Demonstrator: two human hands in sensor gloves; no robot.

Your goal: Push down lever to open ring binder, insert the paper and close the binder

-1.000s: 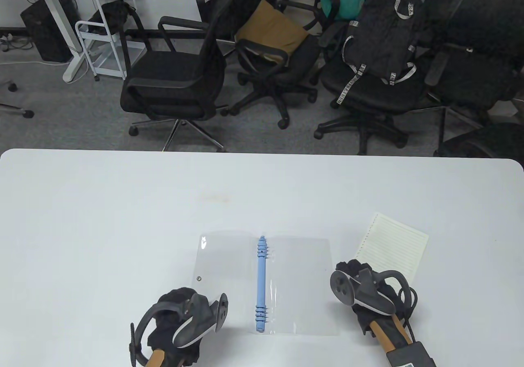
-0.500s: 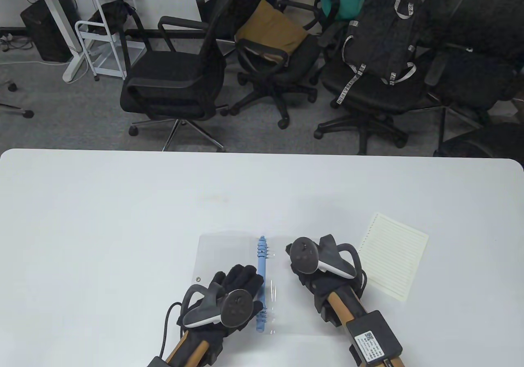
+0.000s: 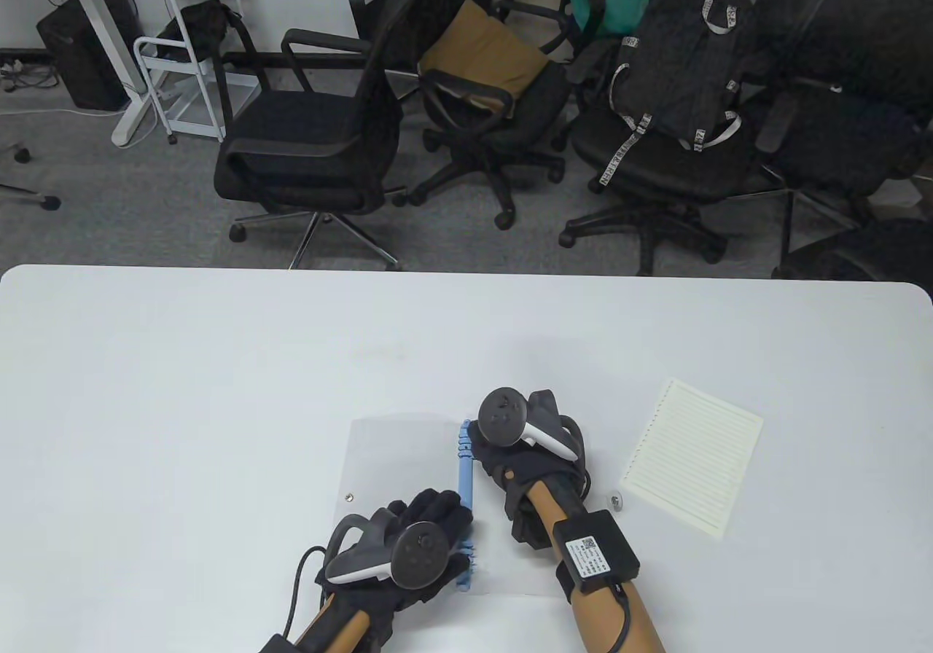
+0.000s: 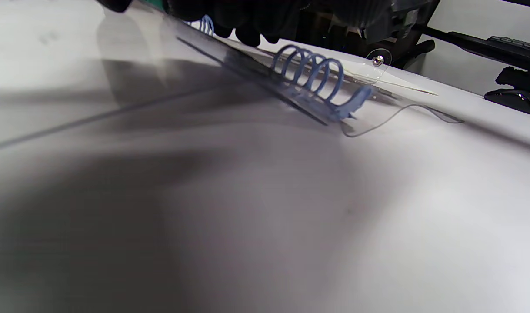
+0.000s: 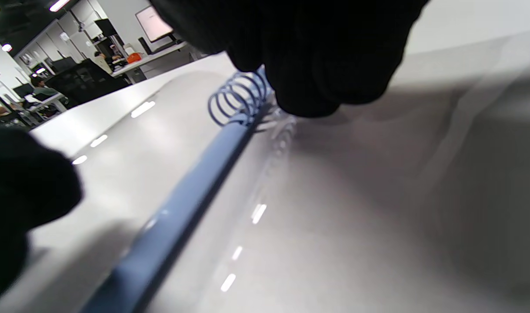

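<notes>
The clear ring binder lies open flat near the table's front, its left cover (image 3: 386, 456) bare. Its blue spine (image 3: 465, 482) runs front to back. My left hand (image 3: 431, 507) lies flat on the left cover with straight fingers against the spine's near part. In the left wrist view the near rings (image 4: 310, 69) are closed loops beside the spine's end tab (image 4: 356, 100). My right hand (image 3: 503, 456) covers the spine's far end. In the right wrist view its fingertips (image 5: 308, 95) press down beside the far rings (image 5: 234, 100). The lined paper (image 3: 692, 456) lies to the right, untouched.
A snap stud (image 3: 617, 500) marks the right cover's edge, close to the paper. Several office chairs (image 3: 313, 143) and a black backpack (image 3: 678, 70) stand beyond the table's far edge (image 3: 466, 274). A mouse (image 4: 515, 98) shows far off in the left wrist view.
Both hands have come up from the table's front onto the binder. In the last half second the right hand slid left onto the spine's far end; the left hand barely moved.
</notes>
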